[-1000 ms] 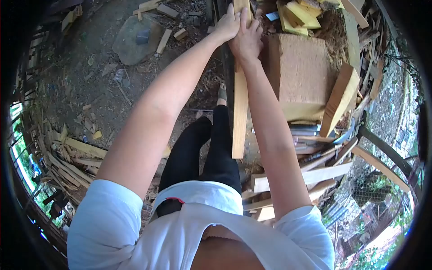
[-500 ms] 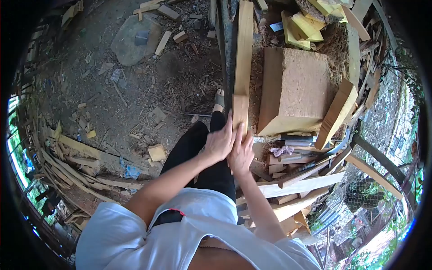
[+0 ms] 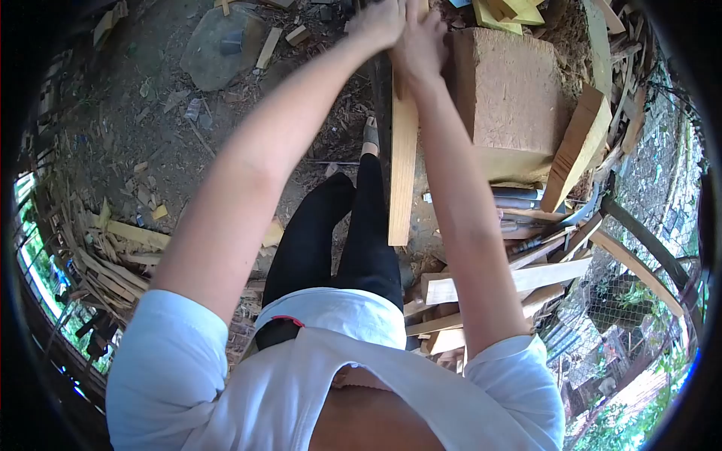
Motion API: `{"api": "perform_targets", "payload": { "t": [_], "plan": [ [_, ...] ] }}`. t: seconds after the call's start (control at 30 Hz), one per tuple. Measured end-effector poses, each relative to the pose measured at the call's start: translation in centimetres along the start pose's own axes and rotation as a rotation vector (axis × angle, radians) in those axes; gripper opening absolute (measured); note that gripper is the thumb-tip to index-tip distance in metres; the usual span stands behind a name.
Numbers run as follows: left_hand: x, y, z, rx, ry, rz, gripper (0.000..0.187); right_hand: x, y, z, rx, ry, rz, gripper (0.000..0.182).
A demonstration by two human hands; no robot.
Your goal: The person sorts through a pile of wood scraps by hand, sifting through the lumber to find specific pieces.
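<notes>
Long, pale wooden strip (image 3: 404, 165), just one, reaches top centre under left hand (image 3: 381, 24) and right hand (image 3: 420, 49); cannot tell either's grip.

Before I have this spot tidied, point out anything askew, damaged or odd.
A thick offcut sits askew beside the big squared block. By the block's far corner, rough brown wood looks crumbling, perhaps rotten. Small scraps litter the dirt. The long strip's visible part looks sound.

White shirt (image 3: 173, 361), black trousers (image 3: 308, 240).
</notes>
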State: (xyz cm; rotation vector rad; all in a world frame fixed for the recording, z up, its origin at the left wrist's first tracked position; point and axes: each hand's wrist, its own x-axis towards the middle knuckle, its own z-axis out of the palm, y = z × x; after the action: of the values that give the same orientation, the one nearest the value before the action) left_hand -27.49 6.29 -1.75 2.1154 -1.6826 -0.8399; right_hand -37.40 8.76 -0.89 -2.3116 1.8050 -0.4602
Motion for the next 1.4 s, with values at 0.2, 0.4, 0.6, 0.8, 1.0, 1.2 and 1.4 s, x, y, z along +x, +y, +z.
{"api": "perform_targets", "payload": {
  "t": [0.2,0.4,0.6,0.8,1.0,1.2,1.4],
  "plan": [
    [-20.5,1.3,4.2,-0.074,-0.189,-0.112,0.061,-18.7,0.0,-6.2,-0.155,-0.349,0.084,0.068],
    [-31.9,2.1,6.0,-0.203,-0.324,-0.200,0.067,-29.7,1.1,-8.7,-0.081,-0.452,0.055,0.067],
    [-19.4,1.3,3.3,-0.152,-0.199,-0.162,0.066,-17.0,-0.2,-5.6,-0.164,-0.360,0.040,0.074],
    [0.1,-1.7,0.9,-0.260,0.058,0.053,0.059,-0.1,-2.1,-1.6,-0.113,-0.130,0.063,0.078],
    [1.3,-0.8,0.1,-0.237,0.053,0.029,0.060,0.9,-1.2,-0.8,-0.083,-0.090,0.020,0.079],
    [-20.2,-0.4,4.3,-0.290,-0.180,-0.078,0.066,-17.9,-0.5,-6.2,-0.126,-0.357,0.052,0.069],
    [-30.7,-0.3,6.6,-0.345,-0.277,-0.018,0.073,-28.4,1.3,-8.5,-0.060,-0.410,0.008,0.060]
  ]
}}
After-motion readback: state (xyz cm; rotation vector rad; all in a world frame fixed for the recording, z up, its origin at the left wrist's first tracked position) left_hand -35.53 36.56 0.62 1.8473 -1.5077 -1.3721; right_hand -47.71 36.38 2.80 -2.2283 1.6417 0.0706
